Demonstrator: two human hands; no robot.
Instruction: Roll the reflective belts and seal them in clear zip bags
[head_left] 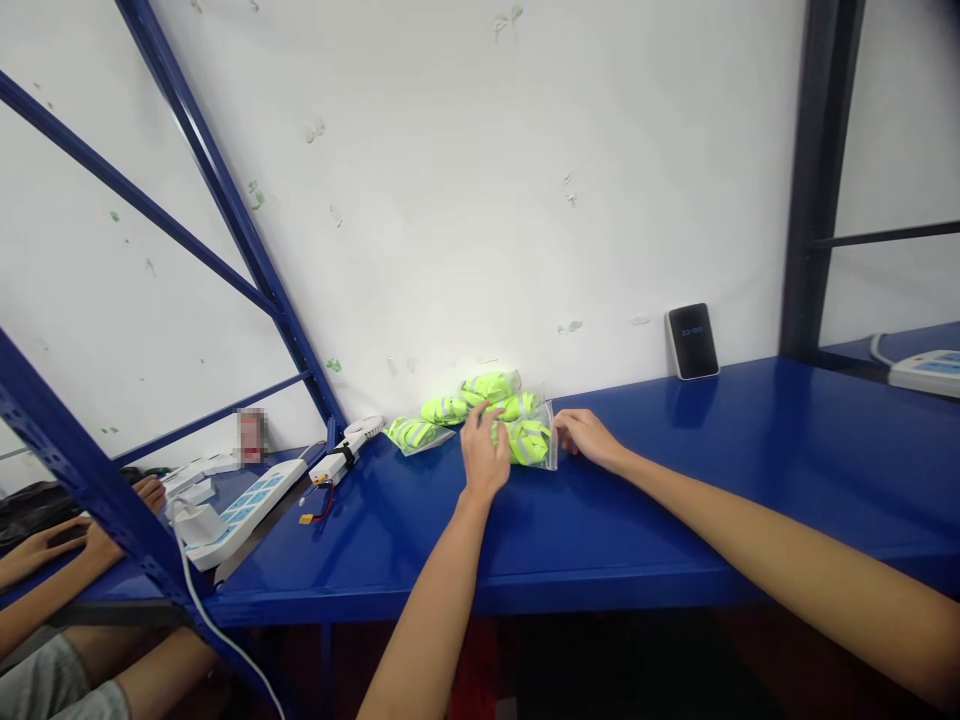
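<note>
Several fluorescent yellow-green bundles with silver reflective strips, which look like folded safety vests, lie piled against the wall in clear plastic bags. My left hand (485, 452) rests on the near side of the pile, fingers stretched and slightly apart, over the left part of the front bagged vest (529, 442). At that bag's right edge, the curled fingers of my right hand (589, 436) pinch the clear plastic. Another bagged vest (412, 434) lies at the pile's left end, and one more (490, 386) sits on top at the back.
A white device with a black screen (694, 341) leans on the wall to the right. Left of the pile are a white battery-like pack (335, 464) with wires and a power strip (251, 512). Beyond the blue frame post (90, 465), another person's hands (101, 540) rest on the neighbouring table.
</note>
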